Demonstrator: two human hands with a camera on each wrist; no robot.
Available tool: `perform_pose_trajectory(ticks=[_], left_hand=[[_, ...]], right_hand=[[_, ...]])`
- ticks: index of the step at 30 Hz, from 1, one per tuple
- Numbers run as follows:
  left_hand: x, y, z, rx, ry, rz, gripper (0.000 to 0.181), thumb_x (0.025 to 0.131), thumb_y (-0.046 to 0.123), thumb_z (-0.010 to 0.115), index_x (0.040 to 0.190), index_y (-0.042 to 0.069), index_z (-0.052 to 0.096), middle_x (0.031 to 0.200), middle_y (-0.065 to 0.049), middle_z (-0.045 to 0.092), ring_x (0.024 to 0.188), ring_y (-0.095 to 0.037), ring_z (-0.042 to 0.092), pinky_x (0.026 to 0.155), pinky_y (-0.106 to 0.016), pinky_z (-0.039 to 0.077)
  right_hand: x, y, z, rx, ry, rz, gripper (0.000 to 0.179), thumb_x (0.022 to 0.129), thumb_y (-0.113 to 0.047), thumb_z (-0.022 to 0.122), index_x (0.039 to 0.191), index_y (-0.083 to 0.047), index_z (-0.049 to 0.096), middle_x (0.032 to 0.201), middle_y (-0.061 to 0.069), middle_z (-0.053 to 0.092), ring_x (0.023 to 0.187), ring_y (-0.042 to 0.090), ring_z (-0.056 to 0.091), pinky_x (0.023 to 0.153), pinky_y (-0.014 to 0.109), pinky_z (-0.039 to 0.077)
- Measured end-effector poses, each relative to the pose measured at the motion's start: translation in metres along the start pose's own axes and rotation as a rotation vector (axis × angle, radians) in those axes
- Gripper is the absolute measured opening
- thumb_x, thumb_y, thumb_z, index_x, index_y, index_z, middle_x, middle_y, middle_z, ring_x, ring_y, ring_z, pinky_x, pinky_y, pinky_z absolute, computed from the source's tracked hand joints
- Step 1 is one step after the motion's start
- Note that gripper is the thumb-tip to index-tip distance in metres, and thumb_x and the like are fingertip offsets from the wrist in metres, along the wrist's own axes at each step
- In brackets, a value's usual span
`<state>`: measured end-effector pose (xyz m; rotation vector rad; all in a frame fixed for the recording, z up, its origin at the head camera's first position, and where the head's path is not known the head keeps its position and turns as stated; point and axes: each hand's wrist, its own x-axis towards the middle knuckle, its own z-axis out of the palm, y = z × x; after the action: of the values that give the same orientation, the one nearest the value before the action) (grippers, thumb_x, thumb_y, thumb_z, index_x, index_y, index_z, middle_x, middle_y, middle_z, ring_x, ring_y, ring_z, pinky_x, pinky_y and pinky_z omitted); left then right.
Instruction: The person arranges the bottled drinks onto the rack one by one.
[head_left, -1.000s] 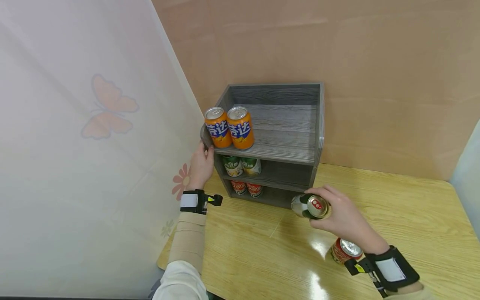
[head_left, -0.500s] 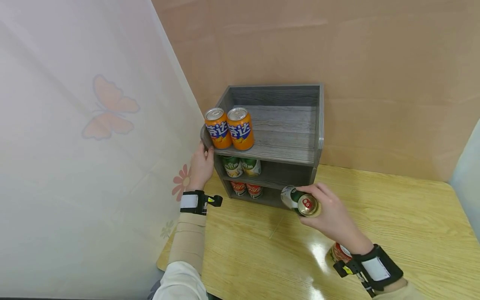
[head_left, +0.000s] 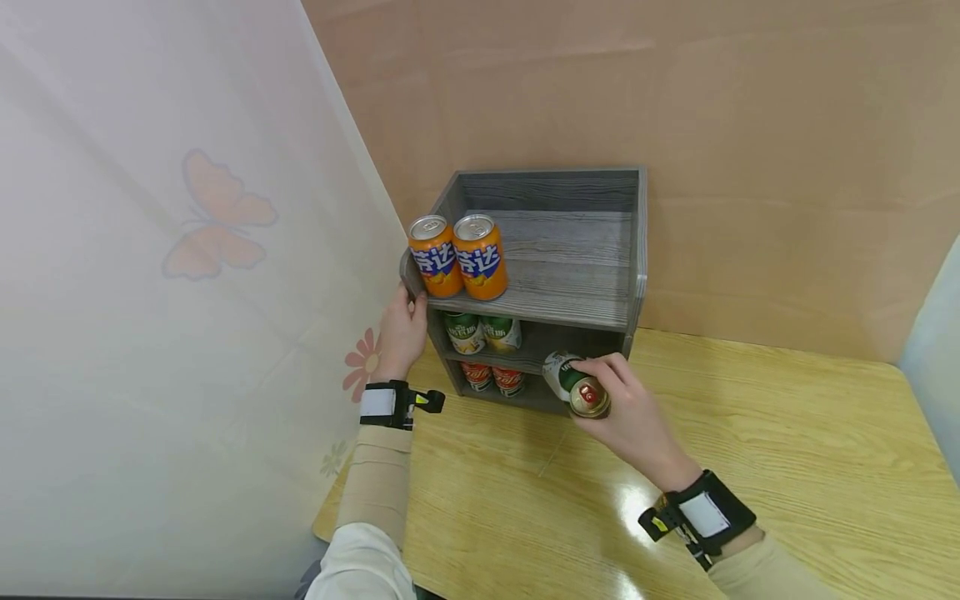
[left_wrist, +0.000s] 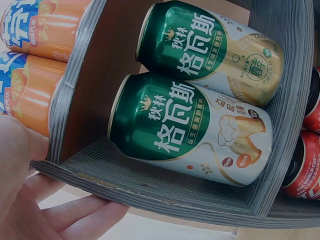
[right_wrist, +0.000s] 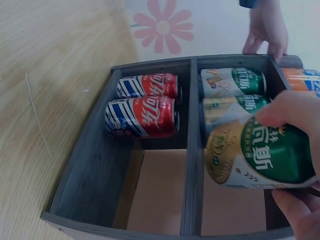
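Observation:
My left hand (head_left: 403, 337) grips the left side panel of a grey wooden shelf (head_left: 570, 287), thumb in front and fingers behind. A green, white and gold drink can (right_wrist: 255, 155) is pinched between thumb and fingers of my right hand (head_left: 633, 425). That can is tilted, its gold lid toward me, its base end at the right part of the middle compartment. Two matching green cans (left_wrist: 190, 130) stand side by side at that compartment's left. Two orange soda cans (head_left: 482, 260) occupy the top level's left, and two red cola cans (right_wrist: 142, 117) the bottom level's left.
The shelf stands on a light wooden table (head_left: 787, 417), close to a brown back wall (head_left: 750, 167). A white sheet (head_left: 225, 375) with a butterfly and flowers hangs along the left. The shelf's divider (right_wrist: 194, 150) separates the middle and bottom compartments.
My right hand has moved left with the green can, bringing it to the middle compartment's opening. The red can on the table is now almost wholly behind my right wrist. My left hand stays put.

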<state>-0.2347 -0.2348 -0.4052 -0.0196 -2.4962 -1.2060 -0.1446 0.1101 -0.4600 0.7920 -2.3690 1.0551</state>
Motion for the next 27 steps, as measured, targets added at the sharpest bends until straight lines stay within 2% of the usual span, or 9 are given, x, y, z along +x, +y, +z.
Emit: perform_pose_trajectory(ticks=[9, 14, 27], left_hand=[[0.001, -0.001, 0.001, 0.003, 0.008, 0.014, 0.041, 0.11, 0.023, 0.047, 0.145, 0.003, 0.048, 0.148, -0.017, 0.052, 0.134, -0.03, 0.051, 0.103, -0.048, 0.047], [0.001, -0.001, 0.001, -0.004, 0.014, 0.017, 0.041, 0.11, 0.023, 0.047, 0.145, 0.003, 0.048, 0.148, -0.017, 0.052, 0.134, -0.03, 0.051, 0.102, -0.048, 0.047], [0.001, -0.001, 0.001, 0.006, 0.015, 0.02, 0.04, 0.109, 0.023, 0.047, 0.144, 0.003, 0.049, 0.146, -0.018, 0.054, 0.134, -0.031, 0.051, 0.103, -0.049, 0.047]], right_hand=[[0.01, 0.0, 0.019, -0.004, 0.03, 0.0, 0.077, 0.059, 0.006, 0.093, 0.127, -0.001, 0.059, 0.118, 0.012, 0.048, 0.106, 0.028, 0.06, 0.077, 0.043, 0.06], [0.015, 0.002, 0.026, -0.003, 0.027, 0.032, 0.077, 0.061, 0.006, 0.092, 0.128, 0.0, 0.055, 0.12, 0.013, 0.046, 0.108, 0.029, 0.059, 0.081, 0.043, 0.059], [0.032, 0.003, 0.039, 0.011, 0.024, 0.11, 0.078, 0.066, 0.002, 0.091, 0.131, 0.001, 0.05, 0.118, 0.016, 0.047, 0.102, 0.033, 0.061, 0.078, 0.047, 0.059]])
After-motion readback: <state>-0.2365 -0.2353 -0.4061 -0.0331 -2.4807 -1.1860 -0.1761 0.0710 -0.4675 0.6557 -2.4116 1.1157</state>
